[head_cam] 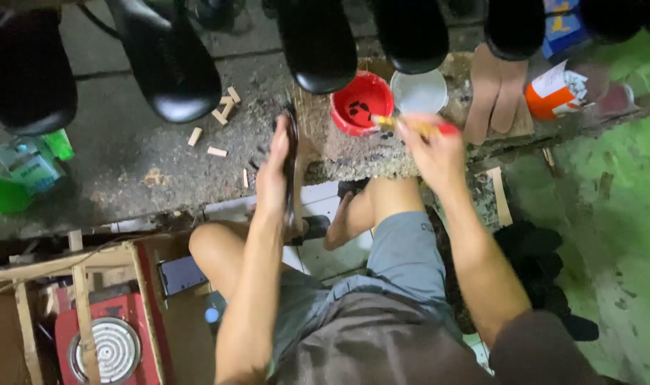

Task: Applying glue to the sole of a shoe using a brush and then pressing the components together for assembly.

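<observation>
My left hand [274, 165] holds a thin dark shoe sole [291, 162] upright on its edge, over the left end of a rough stone slab [353, 153]. My right hand [436, 150] grips a small brush with a red handle [414, 127], its bristle end pointing left toward a red round tub [360, 102] on the slab. The two hands are apart, the brush tip roughly level with the tub's lower rim. I sit with bare knees below the slab.
Several black shoes [169, 60] stand in a row along the top. A round grey lid [419, 91], tan sole pieces [492, 93] and an orange can [553, 93] lie near the tub. Small wood blocks [225, 108] litter the ground. A red electric stove [104, 346] sits bottom left.
</observation>
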